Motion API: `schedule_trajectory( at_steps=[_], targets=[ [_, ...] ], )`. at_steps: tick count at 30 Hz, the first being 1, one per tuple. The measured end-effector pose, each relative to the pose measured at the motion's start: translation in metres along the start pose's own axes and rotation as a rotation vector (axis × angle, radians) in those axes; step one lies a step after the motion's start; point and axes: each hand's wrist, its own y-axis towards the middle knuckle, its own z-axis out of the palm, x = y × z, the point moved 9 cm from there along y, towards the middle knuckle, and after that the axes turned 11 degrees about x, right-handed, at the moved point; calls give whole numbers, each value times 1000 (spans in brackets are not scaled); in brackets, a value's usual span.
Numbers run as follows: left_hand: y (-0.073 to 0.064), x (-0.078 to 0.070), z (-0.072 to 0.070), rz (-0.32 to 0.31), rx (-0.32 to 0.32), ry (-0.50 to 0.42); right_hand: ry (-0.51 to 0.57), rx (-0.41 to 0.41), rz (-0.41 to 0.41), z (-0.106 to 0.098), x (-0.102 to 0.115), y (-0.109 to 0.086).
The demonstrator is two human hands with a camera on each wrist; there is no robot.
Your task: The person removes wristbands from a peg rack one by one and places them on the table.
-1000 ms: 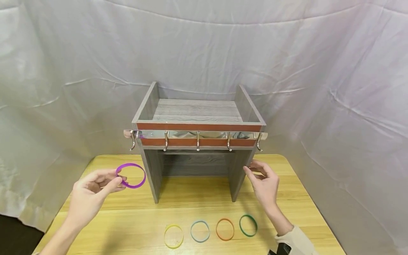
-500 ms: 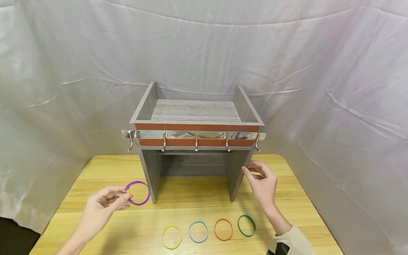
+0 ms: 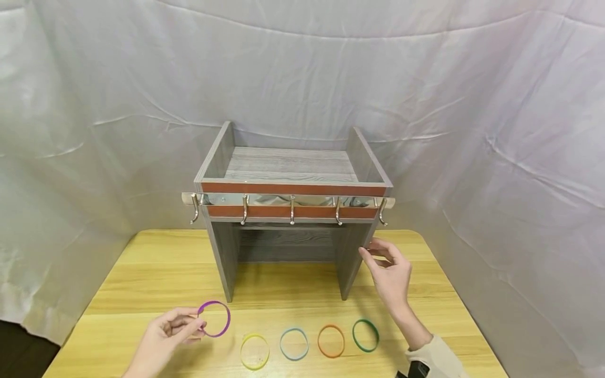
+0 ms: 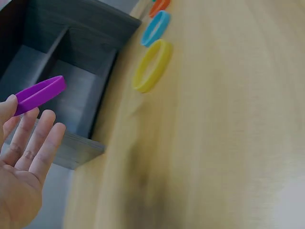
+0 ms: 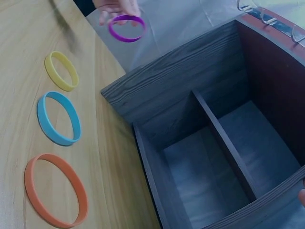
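My left hand pinches a purple silicone wristband between thumb and fingers, above the table at the front left. In the left wrist view the same purple wristband shows its broad band, with the other fingers spread below it. A grey wooden shelf stands mid-table, carrying a metal rail with several hooks across its front. My right hand holds the front edge of the shelf's right side panel; only fingertips show in the right wrist view.
Yellow, blue, orange and green wristbands lie in a row on the wooden table before the shelf. Grey cloth hangs behind and at both sides.
My left hand has come down and to the right with the purple wristband, from beside the shelf's left panel to near the yellow wristband. The right hand stays at the shelf panel.
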Motion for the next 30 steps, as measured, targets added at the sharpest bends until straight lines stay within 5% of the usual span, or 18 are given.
schedule_trajectory(
  at_steps=[7,15,30],
  targets=[
    [-4,26,7,-119,28,67,-1,-6,3,-1,1,0],
    [-11,55,5,-314,80,-4,-5,-6,0,0,1,-1],
    [-21,87,2,-440,137,-49,-3,-6,-1,0,1,-1]
  ],
)
